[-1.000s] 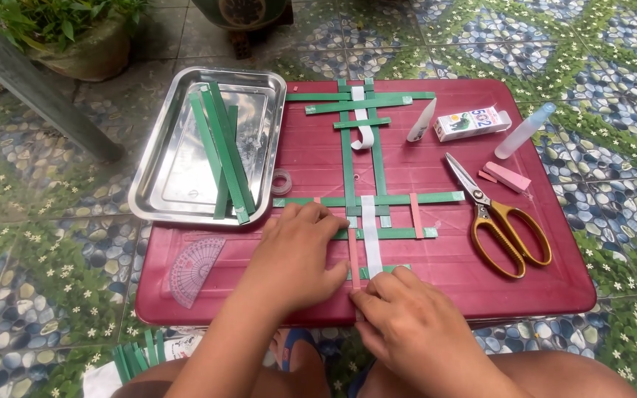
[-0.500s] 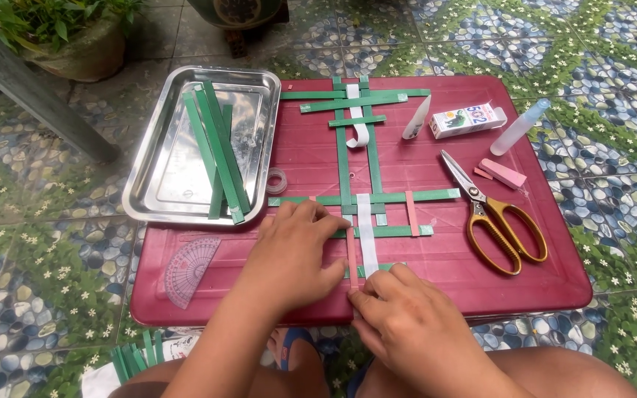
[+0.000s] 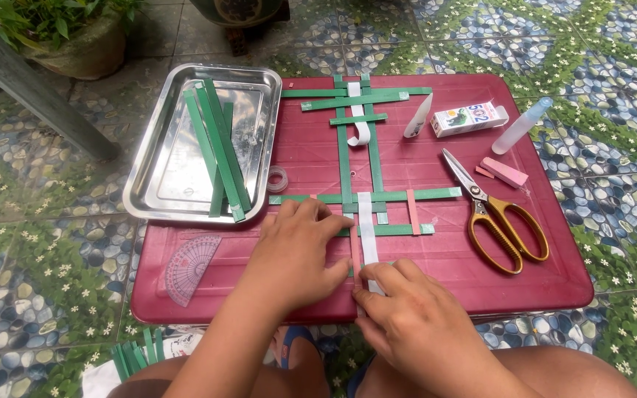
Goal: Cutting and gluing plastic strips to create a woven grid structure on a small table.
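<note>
Both hands press the white strip (image 3: 367,228): left hand (image 3: 296,254) flat (open), right hand (image 3: 414,317) pinching it.

The left hand (image 3: 298,254) lies flat on a dark red table (image 3: 451,269), its fingertips touching the lower crossbars of a lattice of green paper strips (image 3: 359,147). The right hand (image 3: 414,320) pinches the near end of a pink strip (image 3: 355,254) just beside the left thumb, with a white strip (image 3: 366,228) running away from its fingertips. Beyond the left fingers sits a metal tray (image 3: 158,195) holding 4 or so loose green strips (image 3: 219,151). A clear protractor (image 3: 189,267) lies outside the left wrist. Yellow-handled scissors (image 3: 495,214) lie well beyond the right fingers, with a small glue box (image 3: 468,119) farther off.
</note>
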